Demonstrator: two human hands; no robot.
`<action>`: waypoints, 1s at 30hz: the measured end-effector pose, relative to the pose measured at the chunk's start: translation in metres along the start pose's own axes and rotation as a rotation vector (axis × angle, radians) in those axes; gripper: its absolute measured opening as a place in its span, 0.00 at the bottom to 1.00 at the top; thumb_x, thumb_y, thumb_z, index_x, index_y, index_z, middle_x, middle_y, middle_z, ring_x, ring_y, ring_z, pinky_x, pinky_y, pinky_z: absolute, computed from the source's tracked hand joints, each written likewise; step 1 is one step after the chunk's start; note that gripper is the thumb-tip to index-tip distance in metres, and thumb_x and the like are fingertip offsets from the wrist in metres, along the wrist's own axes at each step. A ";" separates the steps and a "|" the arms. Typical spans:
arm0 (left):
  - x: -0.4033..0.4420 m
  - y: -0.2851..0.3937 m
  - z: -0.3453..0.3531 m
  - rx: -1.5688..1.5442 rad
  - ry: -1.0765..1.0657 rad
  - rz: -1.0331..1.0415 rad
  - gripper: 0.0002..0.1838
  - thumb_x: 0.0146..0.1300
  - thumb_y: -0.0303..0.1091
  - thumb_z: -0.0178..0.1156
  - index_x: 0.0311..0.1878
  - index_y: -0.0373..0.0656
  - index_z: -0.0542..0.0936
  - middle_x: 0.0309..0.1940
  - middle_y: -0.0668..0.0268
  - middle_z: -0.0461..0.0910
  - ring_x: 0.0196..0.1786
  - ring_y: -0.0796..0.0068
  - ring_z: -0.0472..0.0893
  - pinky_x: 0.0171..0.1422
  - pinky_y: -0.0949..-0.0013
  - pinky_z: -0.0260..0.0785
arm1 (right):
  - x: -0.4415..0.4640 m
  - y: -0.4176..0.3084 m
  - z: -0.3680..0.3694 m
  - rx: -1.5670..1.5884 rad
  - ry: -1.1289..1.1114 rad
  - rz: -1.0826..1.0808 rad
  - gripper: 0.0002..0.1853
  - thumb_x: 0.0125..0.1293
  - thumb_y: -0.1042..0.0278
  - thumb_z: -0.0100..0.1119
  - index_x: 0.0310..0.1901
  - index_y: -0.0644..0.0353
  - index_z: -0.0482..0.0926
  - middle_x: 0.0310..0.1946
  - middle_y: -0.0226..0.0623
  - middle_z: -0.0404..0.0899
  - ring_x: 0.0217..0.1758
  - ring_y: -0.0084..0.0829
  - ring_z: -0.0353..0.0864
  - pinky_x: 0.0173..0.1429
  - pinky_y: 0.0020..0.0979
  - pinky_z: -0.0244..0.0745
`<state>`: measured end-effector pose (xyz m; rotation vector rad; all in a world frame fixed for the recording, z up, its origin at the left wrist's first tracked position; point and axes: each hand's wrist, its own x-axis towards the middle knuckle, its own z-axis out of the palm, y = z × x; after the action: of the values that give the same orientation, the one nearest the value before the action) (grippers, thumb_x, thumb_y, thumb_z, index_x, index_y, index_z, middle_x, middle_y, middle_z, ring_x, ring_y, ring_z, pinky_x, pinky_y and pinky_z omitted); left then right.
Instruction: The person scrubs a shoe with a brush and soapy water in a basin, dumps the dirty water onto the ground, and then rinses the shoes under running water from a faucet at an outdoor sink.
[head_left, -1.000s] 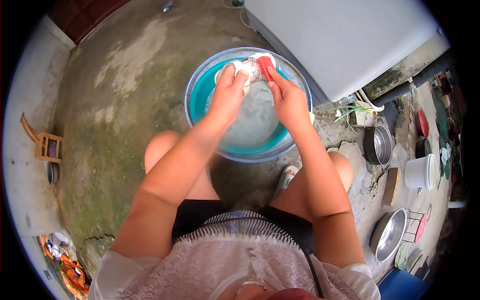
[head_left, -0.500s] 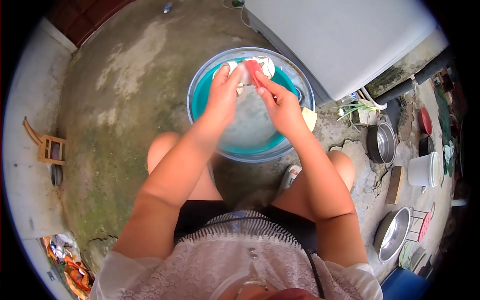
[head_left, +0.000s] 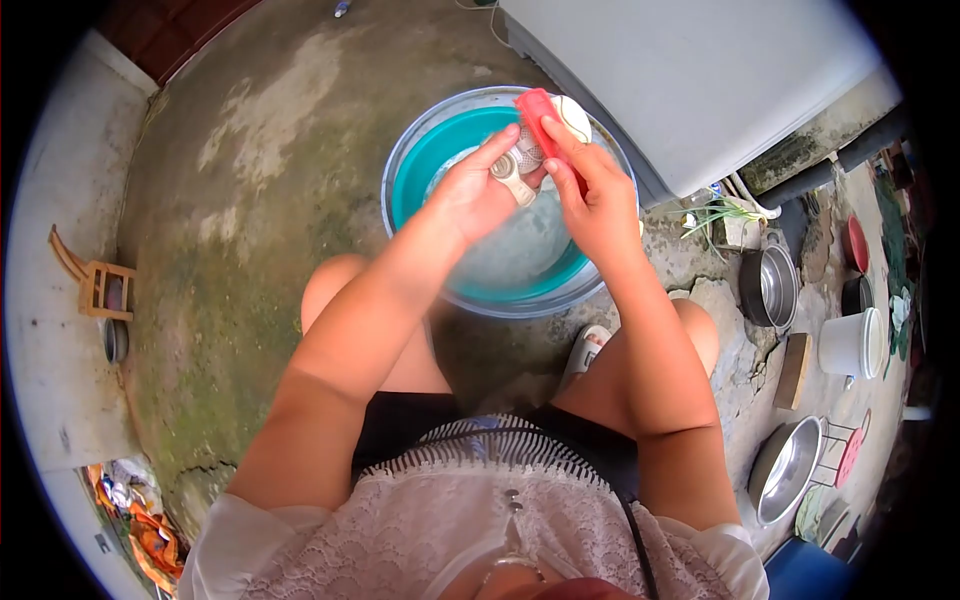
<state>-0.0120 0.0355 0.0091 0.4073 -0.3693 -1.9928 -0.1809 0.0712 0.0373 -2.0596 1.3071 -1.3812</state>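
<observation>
Over the basin, my left hand (head_left: 474,196) is closed around a white and beige shoe (head_left: 526,152) with mesh and a round grey part on it. My right hand (head_left: 602,196) grips a red brush (head_left: 541,118), which lies against the shoe's upper side. The bristles are turned away from me and hidden. Both hands are above a teal basin (head_left: 408,188) holding cloudy, soapy water (head_left: 520,250). That basin sits inside a larger metal tub (head_left: 393,150). Part of the shoe is covered by the brush and my fingers.
A large grey box-like block (head_left: 690,90) stands close behind the tub on the right. Along the right lie a metal pot (head_left: 768,285), a white bucket (head_left: 850,343), a wooden block (head_left: 793,370) and a metal bowl (head_left: 787,470). A small wooden chair (head_left: 105,290) is at the left wall.
The shoe has turned, so its mesh and round grey part now show. The brush has shifted right and up with my right hand. My right forearm now hides most of the yellow block beside the tub.
</observation>
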 end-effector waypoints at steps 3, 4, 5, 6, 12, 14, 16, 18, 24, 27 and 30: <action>-0.005 0.003 0.007 0.078 0.012 0.045 0.18 0.72 0.32 0.62 0.62 0.38 0.76 0.57 0.59 0.82 0.59 0.64 0.82 0.65 0.59 0.75 | 0.001 0.005 -0.001 -0.004 0.024 -0.028 0.24 0.69 0.71 0.66 0.66 0.43 0.80 0.29 0.38 0.75 0.27 0.32 0.75 0.36 0.33 0.73; -0.005 0.003 0.009 0.117 0.027 0.080 0.18 0.72 0.31 0.62 0.62 0.38 0.76 0.57 0.59 0.82 0.59 0.64 0.82 0.66 0.58 0.75 | 0.001 0.006 0.000 -0.001 0.031 -0.029 0.23 0.69 0.70 0.65 0.66 0.44 0.80 0.29 0.38 0.76 0.27 0.32 0.75 0.36 0.33 0.73; -0.005 0.002 0.010 0.154 0.041 0.116 0.18 0.71 0.29 0.62 0.62 0.38 0.76 0.58 0.59 0.82 0.59 0.64 0.82 0.66 0.58 0.75 | 0.000 0.007 0.000 -0.029 0.022 0.017 0.23 0.69 0.70 0.65 0.66 0.44 0.80 0.29 0.38 0.76 0.27 0.33 0.75 0.36 0.34 0.74; -0.003 0.003 0.008 0.242 0.060 0.172 0.18 0.71 0.28 0.61 0.62 0.37 0.75 0.58 0.59 0.82 0.60 0.66 0.82 0.66 0.59 0.74 | 0.000 0.007 0.000 -0.058 0.013 0.060 0.23 0.70 0.70 0.65 0.66 0.44 0.80 0.29 0.38 0.76 0.27 0.34 0.76 0.36 0.35 0.74; -0.006 0.007 0.009 0.473 0.166 0.301 0.23 0.70 0.25 0.56 0.67 0.32 0.72 0.61 0.59 0.79 0.60 0.70 0.80 0.64 0.64 0.73 | -0.013 0.009 0.020 -0.032 -0.108 0.125 0.22 0.71 0.68 0.64 0.66 0.46 0.80 0.29 0.41 0.77 0.29 0.40 0.79 0.38 0.39 0.75; -0.008 0.006 0.002 0.501 0.171 0.319 0.26 0.71 0.25 0.55 0.71 0.31 0.69 0.62 0.58 0.78 0.60 0.70 0.80 0.64 0.65 0.73 | -0.013 0.008 0.019 -0.129 -0.151 0.110 0.21 0.71 0.67 0.64 0.65 0.47 0.81 0.29 0.44 0.77 0.30 0.43 0.79 0.39 0.42 0.75; -0.008 0.002 0.002 0.534 0.159 0.339 0.28 0.71 0.24 0.54 0.74 0.31 0.66 0.63 0.58 0.77 0.61 0.71 0.80 0.64 0.66 0.73 | -0.002 0.006 0.017 -0.276 -0.030 0.103 0.20 0.71 0.66 0.63 0.63 0.49 0.82 0.28 0.45 0.77 0.30 0.45 0.79 0.38 0.44 0.76; -0.007 0.000 0.005 0.567 0.171 0.363 0.28 0.70 0.23 0.53 0.74 0.32 0.66 0.64 0.59 0.77 0.62 0.70 0.79 0.66 0.66 0.72 | -0.006 0.007 0.024 -0.191 -0.036 0.088 0.19 0.72 0.65 0.62 0.63 0.49 0.82 0.28 0.46 0.77 0.30 0.46 0.79 0.37 0.45 0.76; -0.009 -0.001 0.008 0.701 0.134 0.362 0.28 0.69 0.21 0.52 0.74 0.33 0.67 0.64 0.60 0.77 0.63 0.70 0.78 0.68 0.67 0.69 | 0.003 0.014 0.010 -0.357 -0.013 0.138 0.20 0.72 0.64 0.61 0.64 0.48 0.81 0.26 0.48 0.77 0.29 0.47 0.79 0.39 0.44 0.76; -0.007 -0.003 0.009 0.789 0.160 0.374 0.29 0.69 0.21 0.52 0.74 0.33 0.66 0.64 0.60 0.77 0.63 0.71 0.78 0.68 0.67 0.69 | -0.006 0.019 0.022 -0.153 -0.031 0.069 0.20 0.72 0.64 0.62 0.64 0.48 0.81 0.26 0.48 0.78 0.30 0.46 0.80 0.40 0.43 0.76; -0.009 0.002 0.001 0.748 0.180 0.365 0.30 0.69 0.21 0.52 0.75 0.32 0.65 0.64 0.59 0.77 0.63 0.72 0.78 0.68 0.69 0.69 | -0.008 0.012 0.016 -0.050 -0.120 0.124 0.19 0.72 0.64 0.62 0.63 0.51 0.81 0.29 0.50 0.80 0.34 0.46 0.81 0.42 0.43 0.77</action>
<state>-0.0071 0.0432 0.0118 0.9057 -1.0013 -1.3958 -0.1743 0.0680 0.0171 -2.0223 1.4050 -1.1659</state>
